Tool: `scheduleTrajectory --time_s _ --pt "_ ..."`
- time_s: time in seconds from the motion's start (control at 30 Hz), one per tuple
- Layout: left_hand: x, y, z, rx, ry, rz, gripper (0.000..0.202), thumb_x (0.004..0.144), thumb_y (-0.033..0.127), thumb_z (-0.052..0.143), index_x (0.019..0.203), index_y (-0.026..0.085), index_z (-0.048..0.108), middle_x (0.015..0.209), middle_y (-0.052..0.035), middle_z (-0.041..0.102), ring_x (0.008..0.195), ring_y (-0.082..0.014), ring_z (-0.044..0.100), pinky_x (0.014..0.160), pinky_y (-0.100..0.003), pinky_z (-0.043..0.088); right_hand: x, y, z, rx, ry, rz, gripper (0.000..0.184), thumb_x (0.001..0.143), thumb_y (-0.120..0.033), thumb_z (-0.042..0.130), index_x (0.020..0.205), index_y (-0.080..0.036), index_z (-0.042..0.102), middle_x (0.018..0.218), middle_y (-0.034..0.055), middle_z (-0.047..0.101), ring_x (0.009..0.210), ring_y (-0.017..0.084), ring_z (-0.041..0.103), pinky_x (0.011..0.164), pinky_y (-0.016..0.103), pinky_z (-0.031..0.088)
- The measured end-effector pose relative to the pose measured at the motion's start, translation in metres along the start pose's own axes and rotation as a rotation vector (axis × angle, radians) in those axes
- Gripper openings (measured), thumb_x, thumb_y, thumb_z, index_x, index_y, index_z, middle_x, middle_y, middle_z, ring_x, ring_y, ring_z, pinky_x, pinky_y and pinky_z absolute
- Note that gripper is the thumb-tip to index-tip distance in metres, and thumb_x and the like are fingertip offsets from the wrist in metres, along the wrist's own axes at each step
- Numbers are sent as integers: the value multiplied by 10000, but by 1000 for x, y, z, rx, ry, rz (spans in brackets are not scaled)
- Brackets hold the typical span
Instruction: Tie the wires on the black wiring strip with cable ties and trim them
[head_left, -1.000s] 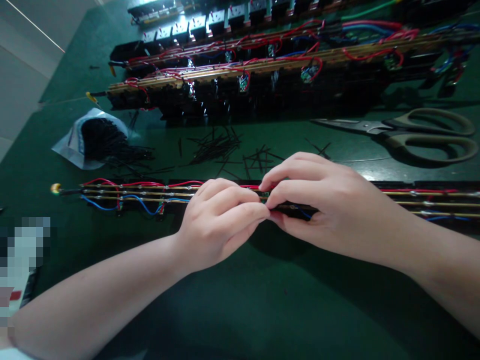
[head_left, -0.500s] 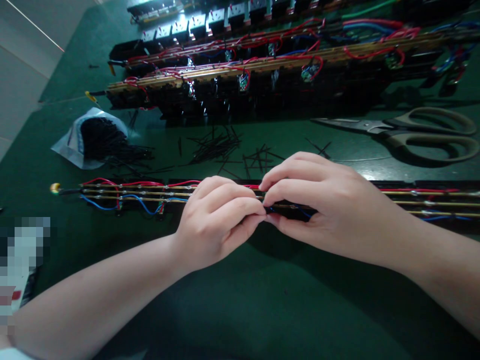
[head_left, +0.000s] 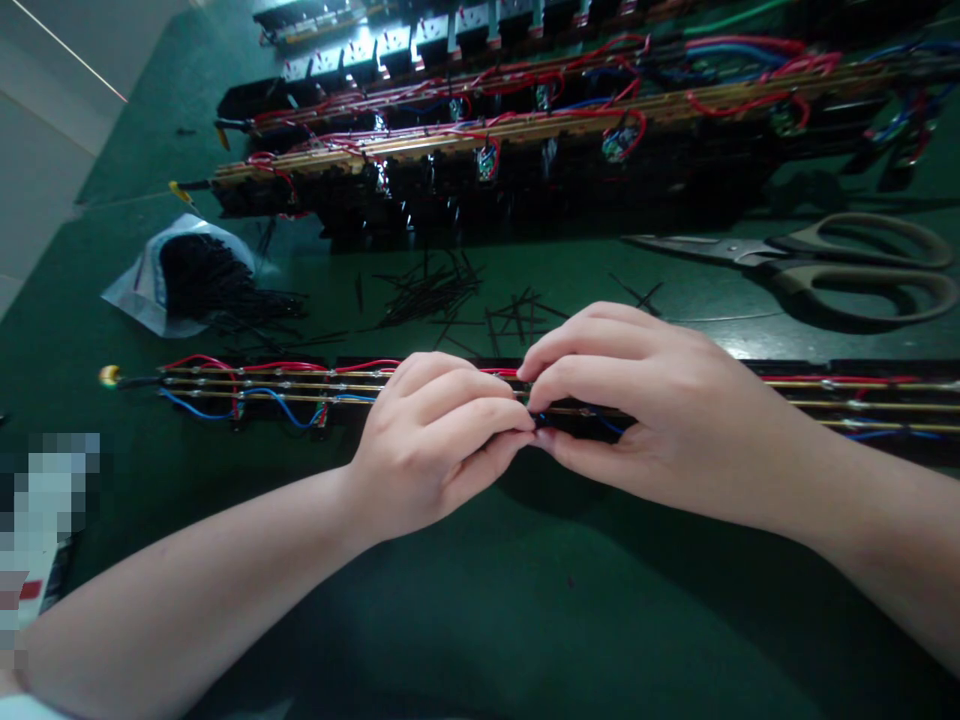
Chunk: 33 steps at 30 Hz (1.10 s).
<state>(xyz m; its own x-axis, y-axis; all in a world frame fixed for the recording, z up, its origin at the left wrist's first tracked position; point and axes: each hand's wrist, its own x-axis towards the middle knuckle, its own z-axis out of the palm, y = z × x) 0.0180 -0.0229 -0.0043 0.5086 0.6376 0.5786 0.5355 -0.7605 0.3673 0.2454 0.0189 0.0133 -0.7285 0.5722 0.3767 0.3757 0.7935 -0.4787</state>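
Note:
A long black strip with brass rails and red and blue wires lies across the green mat in front of me. My left hand and my right hand meet over its middle, fingertips touching. Both hands are closed in a pinch on the wiring there. What sits between the fingertips is too small to make out, though a bit of blue wire shows by the right thumb.
Large scissors lie at the right behind the strip. Several black cable ties are scattered on the mat, beside a plastic bag of them. More wired strips are stacked along the back. A blurred object sits at the left edge.
Almost nothing differs. My fingertips shifted slightly where they pinch at the strip's middle; both arms and the strip stay put.

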Motion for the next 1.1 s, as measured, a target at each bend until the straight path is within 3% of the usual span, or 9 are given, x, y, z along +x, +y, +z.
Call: scheduleTrajectory --time_s 0.27,0.73,0.93,1.1 --pt "0 0 -2 -62 17 -5 28 943 169 731 963 185 719 917 -28 788 875 -175 698 820 -344 543 1 -1 -1 12 -4 -7 50 908 -183 660 898 -207 702 1036 79 755 926 236 664 728 367 530" --pt "2 9 -9 -16 22 164 90 891 98 721 890 188 720 849 11 804 724 -138 664 726 -351 458 2 -1 3 -53 -11 -21 106 862 -120 632 815 -212 652 1066 78 750 931 243 655 737 371 529" --pt "1 8 -7 -8 -14 163 76 947 108 676 961 170 719 845 4 812 721 -135 674 715 -338 447 2 -2 3 -64 5 -32 129 845 -92 598 780 -203 604 1040 92 747 910 243 647 709 369 520" --pt "-1 7 -4 45 -23 137 52 981 167 674 989 204 709 962 -13 830 819 -155 709 741 -324 468 2 -3 3 -88 22 -62 131 822 -82 602 797 -210 595 1034 93 747 909 246 649 703 364 513"
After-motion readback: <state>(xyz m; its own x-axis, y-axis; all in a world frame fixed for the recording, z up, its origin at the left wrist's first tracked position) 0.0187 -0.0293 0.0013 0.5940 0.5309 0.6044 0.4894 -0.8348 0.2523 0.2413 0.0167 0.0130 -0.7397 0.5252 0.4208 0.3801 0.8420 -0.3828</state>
